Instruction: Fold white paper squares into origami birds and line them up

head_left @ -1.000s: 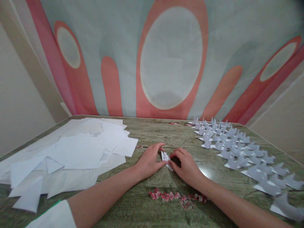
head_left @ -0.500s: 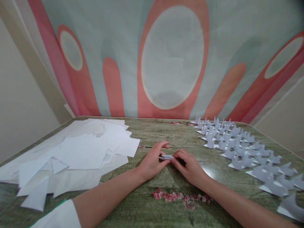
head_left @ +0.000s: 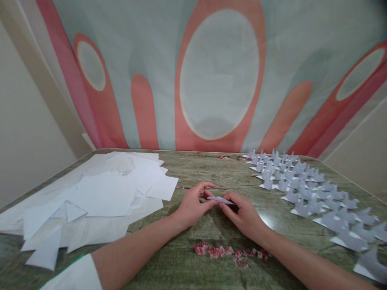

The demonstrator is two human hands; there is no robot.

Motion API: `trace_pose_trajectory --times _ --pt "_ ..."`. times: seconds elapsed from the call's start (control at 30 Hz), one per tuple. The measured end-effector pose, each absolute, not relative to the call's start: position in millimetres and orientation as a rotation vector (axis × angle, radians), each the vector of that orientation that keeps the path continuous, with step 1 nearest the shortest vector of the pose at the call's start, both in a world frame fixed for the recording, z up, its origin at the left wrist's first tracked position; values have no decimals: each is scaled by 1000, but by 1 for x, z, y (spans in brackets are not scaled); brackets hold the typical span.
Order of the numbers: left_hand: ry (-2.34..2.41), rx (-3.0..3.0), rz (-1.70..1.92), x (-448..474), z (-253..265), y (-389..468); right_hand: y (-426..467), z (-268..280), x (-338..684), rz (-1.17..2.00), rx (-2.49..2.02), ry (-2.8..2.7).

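Folded paper: a small white piece (head_left: 221, 199), slim, flat and layered, seen nearly edge-on, its finer folds too small to tell
Where: between the hands, above the wood-grain table (head_left: 187, 262)
Left hand: thumb and fingers (head_left: 195, 203) pinching its left end
Right hand: thumb and fingers (head_left: 242, 210) pinching its right end
Print: a few tiny, unreadable lines on the paper sheets (head_left: 105, 195), left of the left hand
Count: one piece held; over twenty folded paper birds (head_left: 325, 220) right of the right hand, overlapping
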State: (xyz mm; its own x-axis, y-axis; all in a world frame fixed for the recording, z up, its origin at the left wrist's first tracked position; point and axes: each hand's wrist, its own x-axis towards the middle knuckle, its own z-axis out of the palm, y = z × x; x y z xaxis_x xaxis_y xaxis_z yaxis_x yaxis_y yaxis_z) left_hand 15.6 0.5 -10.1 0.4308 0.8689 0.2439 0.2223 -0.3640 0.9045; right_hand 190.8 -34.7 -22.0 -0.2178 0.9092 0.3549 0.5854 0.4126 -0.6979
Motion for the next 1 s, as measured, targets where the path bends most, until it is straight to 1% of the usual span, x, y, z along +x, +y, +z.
trace_pose_trajectory --times 0.17,0.27,0.43,0.57,0.8,1.0 --pt "909 2086 995 12 -5 -2 -33 -25 194 466 -1297 -1904" --pt "855 2271 996 11 -3 -4 -31 -27 197 288 -1211 -2012" --pt "902 2456 948 10 -5 -6 -33 -25 198 -97 -1117 -2236" --pt "938 2541 854 8 -7 -4 -34 -22 196 -277 -1089 -2337" --pt "921 2646 642 7 -10 -2 -35 -23 193 -297 -1108 -2428" --pt "884 2769 515 6 -8 -3 -36 -20 196 -178 -1134 -2482"
